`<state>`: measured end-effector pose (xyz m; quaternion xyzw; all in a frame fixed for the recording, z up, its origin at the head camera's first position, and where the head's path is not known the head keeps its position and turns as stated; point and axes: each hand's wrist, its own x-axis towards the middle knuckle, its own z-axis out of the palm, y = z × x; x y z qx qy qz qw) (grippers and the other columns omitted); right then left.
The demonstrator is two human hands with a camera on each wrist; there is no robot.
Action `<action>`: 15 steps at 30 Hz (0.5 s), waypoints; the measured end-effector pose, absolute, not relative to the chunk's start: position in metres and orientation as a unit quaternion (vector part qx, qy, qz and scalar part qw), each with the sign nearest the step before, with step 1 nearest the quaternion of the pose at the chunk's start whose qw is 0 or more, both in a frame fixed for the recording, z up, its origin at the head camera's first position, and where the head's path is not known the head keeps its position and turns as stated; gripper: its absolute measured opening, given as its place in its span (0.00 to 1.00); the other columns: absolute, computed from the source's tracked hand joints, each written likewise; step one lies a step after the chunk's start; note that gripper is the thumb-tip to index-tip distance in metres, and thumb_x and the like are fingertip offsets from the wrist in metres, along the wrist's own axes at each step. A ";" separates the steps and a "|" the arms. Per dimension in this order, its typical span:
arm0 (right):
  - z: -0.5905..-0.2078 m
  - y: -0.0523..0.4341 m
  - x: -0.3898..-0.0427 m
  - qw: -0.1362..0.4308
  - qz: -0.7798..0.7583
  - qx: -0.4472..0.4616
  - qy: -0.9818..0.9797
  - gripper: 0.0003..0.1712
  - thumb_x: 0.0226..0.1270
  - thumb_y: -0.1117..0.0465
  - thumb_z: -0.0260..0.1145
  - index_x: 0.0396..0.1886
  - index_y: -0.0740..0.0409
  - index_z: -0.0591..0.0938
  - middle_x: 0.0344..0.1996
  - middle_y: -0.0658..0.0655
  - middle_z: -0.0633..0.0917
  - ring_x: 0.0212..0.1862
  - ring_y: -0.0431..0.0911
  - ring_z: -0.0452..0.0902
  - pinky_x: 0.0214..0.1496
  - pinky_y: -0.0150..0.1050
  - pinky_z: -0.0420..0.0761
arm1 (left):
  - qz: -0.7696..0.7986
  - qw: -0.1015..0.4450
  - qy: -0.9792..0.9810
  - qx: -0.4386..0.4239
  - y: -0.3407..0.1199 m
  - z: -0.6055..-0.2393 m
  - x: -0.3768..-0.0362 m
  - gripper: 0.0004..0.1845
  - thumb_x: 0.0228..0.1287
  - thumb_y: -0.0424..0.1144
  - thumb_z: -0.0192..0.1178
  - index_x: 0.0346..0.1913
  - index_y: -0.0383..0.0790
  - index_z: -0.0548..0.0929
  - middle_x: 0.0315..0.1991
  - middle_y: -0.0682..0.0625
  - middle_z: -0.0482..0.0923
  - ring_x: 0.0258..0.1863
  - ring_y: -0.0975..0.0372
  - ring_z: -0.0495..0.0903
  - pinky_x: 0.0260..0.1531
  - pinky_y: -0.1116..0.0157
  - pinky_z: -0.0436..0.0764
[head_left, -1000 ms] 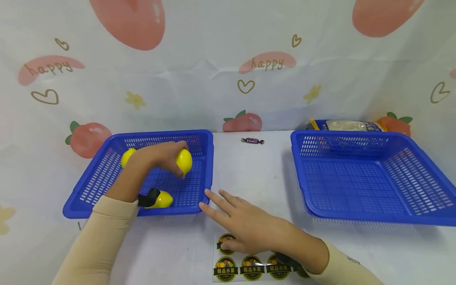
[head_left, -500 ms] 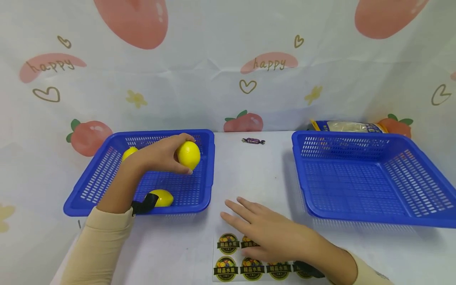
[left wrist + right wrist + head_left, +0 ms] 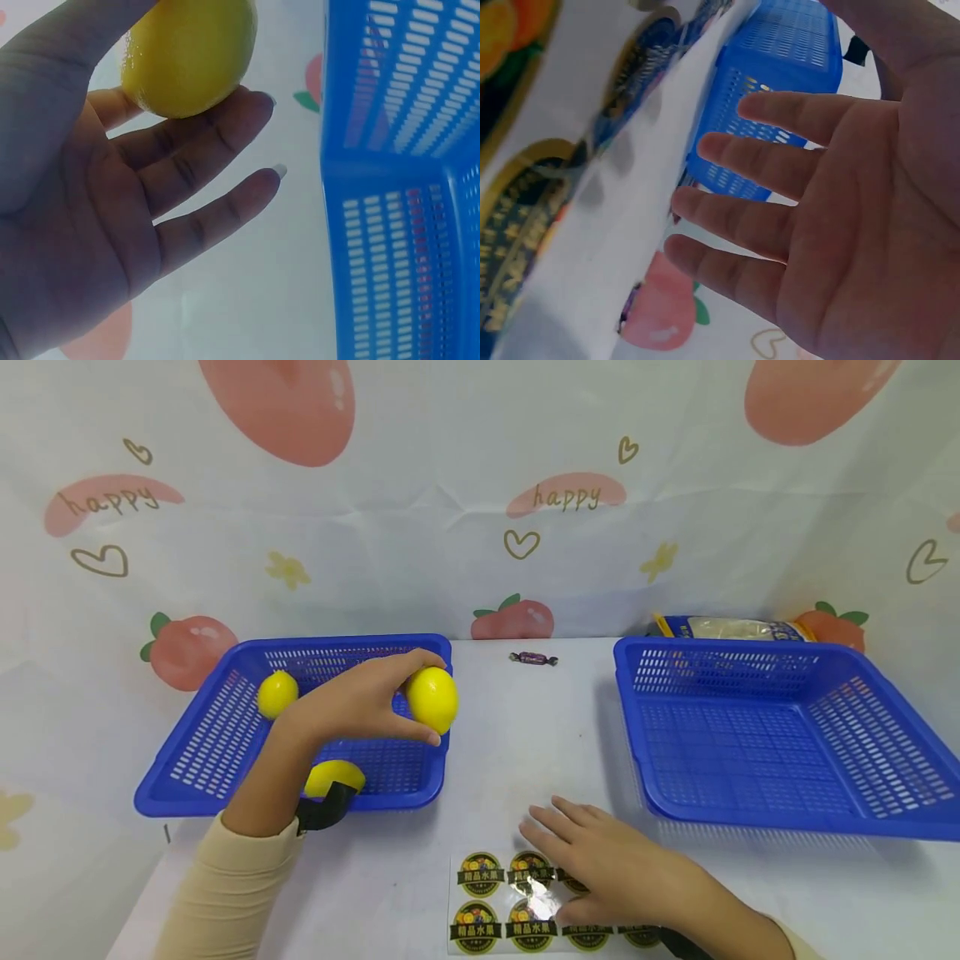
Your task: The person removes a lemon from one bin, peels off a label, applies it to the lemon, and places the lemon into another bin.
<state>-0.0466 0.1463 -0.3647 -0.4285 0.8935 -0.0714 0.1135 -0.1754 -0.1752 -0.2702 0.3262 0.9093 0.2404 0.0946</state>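
Note:
My left hand [image 3: 367, 697] holds a yellow lemon [image 3: 432, 700] between thumb and fingers, over the right rim of the left blue basket [image 3: 292, 810]. The left wrist view shows the same lemon [image 3: 191, 56] against the fingers, with the lower fingers extended. Two more lemons lie in that basket: one at the back left [image 3: 277, 695], and another lemon [image 3: 334, 774] near the front, partly covered by the black wrist strap. My right hand [image 3: 622, 868] has its fingers spread above a sheet of round fruit stickers [image 3: 480, 927] and overlaps part of it.
A second blue basket [image 3: 720, 818] stands on the right, with no fruit in it. Behind it lies a blue and yellow bag [image 3: 735, 627]. A small purple wrapped candy [image 3: 533, 658] lies at the back of the white table, between the baskets.
My left hand has carried the lemon rightward from inside the left basket to its right rim. My right hand has moved right and nearer, away from that basket's corner.

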 end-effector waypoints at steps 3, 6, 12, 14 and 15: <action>-0.370 0.149 -0.046 0.112 -0.063 -0.427 0.895 0.50 0.59 0.37 0.72 0.75 0.54 0.67 0.70 0.60 0.70 0.69 0.61 0.66 0.65 0.58 0.71 | 0.227 0.088 0.910 0.334 -0.168 -0.272 -0.173 0.44 0.47 0.57 0.79 0.67 0.49 0.73 0.54 0.54 0.78 0.50 0.59 0.76 0.55 0.54 0.77; -0.378 0.150 -0.043 0.119 -0.047 -0.423 0.897 0.49 0.58 0.37 0.72 0.74 0.53 0.68 0.69 0.59 0.72 0.68 0.60 0.68 0.63 0.57 0.73 | 0.205 0.076 0.915 0.340 -0.160 -0.277 -0.166 0.45 0.46 0.58 0.79 0.67 0.48 0.74 0.55 0.54 0.77 0.50 0.59 0.76 0.55 0.54 0.77; -0.392 0.146 -0.038 0.091 -0.002 -0.413 0.906 0.50 0.53 0.35 0.75 0.71 0.55 0.73 0.68 0.60 0.73 0.67 0.60 0.69 0.62 0.54 0.74 | 0.102 -0.007 0.924 0.368 -0.135 -0.287 -0.143 0.44 0.44 0.59 0.79 0.64 0.44 0.76 0.49 0.50 0.79 0.42 0.57 0.78 0.47 0.56 0.81; -0.394 0.144 -0.038 0.088 0.005 -0.410 0.908 0.50 0.51 0.35 0.75 0.70 0.55 0.74 0.68 0.59 0.73 0.67 0.59 0.69 0.62 0.54 0.75 | 0.061 -0.044 0.922 0.381 -0.124 -0.289 -0.133 0.44 0.44 0.61 0.79 0.63 0.43 0.77 0.47 0.50 0.79 0.41 0.57 0.78 0.46 0.56 0.80; -0.394 0.144 -0.038 0.087 0.007 -0.408 0.909 0.51 0.51 0.35 0.76 0.70 0.56 0.74 0.68 0.59 0.73 0.67 0.59 0.69 0.62 0.54 0.75 | 0.043 -0.058 0.919 0.387 -0.118 -0.290 -0.129 0.44 0.44 0.62 0.78 0.62 0.42 0.77 0.46 0.49 0.79 0.41 0.56 0.78 0.47 0.57 0.80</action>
